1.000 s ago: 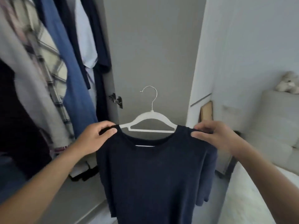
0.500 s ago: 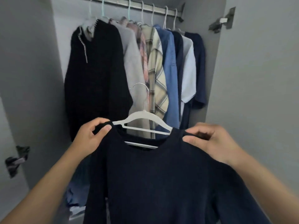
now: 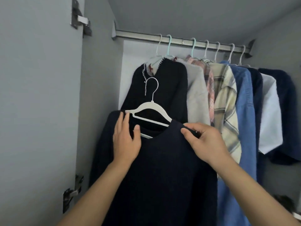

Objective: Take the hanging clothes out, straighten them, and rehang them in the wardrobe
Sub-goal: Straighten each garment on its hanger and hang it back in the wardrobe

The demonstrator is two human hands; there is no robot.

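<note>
Grey wardrobe (image 3: 40,111) interior, door open at left, two hinges visible on its edge. One metal rail (image 3: 182,41) runs across the top, left end to right end. Seven hanger hooks on the rail: five white, two mint. Hanging garments counted left to right: black knit (image 3: 171,88), grey top (image 3: 197,95), pink plaid shirt (image 3: 210,88), cream plaid shirt (image 3: 226,101), blue shirt (image 3: 244,111), dark navy piece (image 3: 258,88), white shirt (image 3: 268,115), navy tee (image 3: 283,111) at the rail's right end; some may share hangers, cannot tell. One navy t-shirt (image 3: 162,176) on one white hanger (image 3: 151,110), off the rail, held below its left half in front of the black knit. Left hand (image 3: 126,141) has fingers extended over the tee's left shoulder, thumb at the collar, not clenched. Right hand (image 3: 206,141) pinches the right shoulder seam between thumb and fingers.
</note>
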